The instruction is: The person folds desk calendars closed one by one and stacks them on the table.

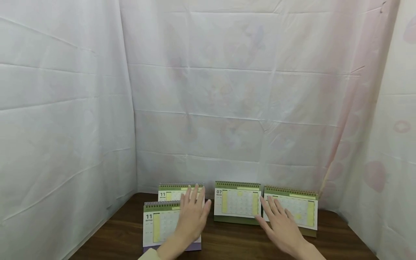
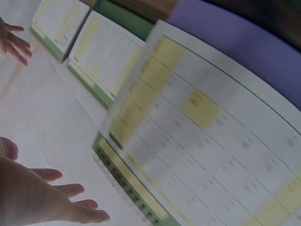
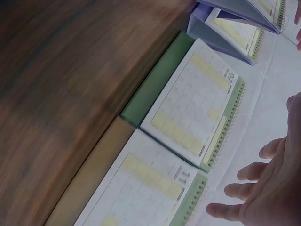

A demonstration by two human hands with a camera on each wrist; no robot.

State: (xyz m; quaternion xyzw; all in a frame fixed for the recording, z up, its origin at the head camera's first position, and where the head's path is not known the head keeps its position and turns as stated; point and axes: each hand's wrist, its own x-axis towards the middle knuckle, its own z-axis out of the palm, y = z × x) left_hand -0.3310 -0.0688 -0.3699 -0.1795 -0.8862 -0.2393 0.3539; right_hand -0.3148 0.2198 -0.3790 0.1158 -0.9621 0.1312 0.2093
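- head view: the front-left calendar [image 1: 151, 227] stands on the worktop [image 1: 234, 242], partly covering the back-left calendar [image 1: 162, 196]; to the right are the 07 calendar [image 1: 237, 202] and the tan-based calendar [image 1: 303, 213].
- same view: the left hand [image 1: 192, 218] is over the left pair, the right hand [image 1: 282, 225] over the right pair, all fingers spread and gripping nothing. judging by this, the step calls for light, level hands that don't knock the upright pages.
- left wrist view: the straight fingers look clear of the nearest calendar, out past its ring binding [image 2: 123, 181]. best to keep them off the rings, which could snag; any shift is better made by the stiff purple base [image 2: 249, 47].
- right wrist view: here too the fingers are extended and hold nothing, beyond the ring edge. the 07 calendar and the tan-based calendar stand side by side, bases meeting or nearly so at a corner, so a push on one would probably nudge the other; steadying both seems wise.
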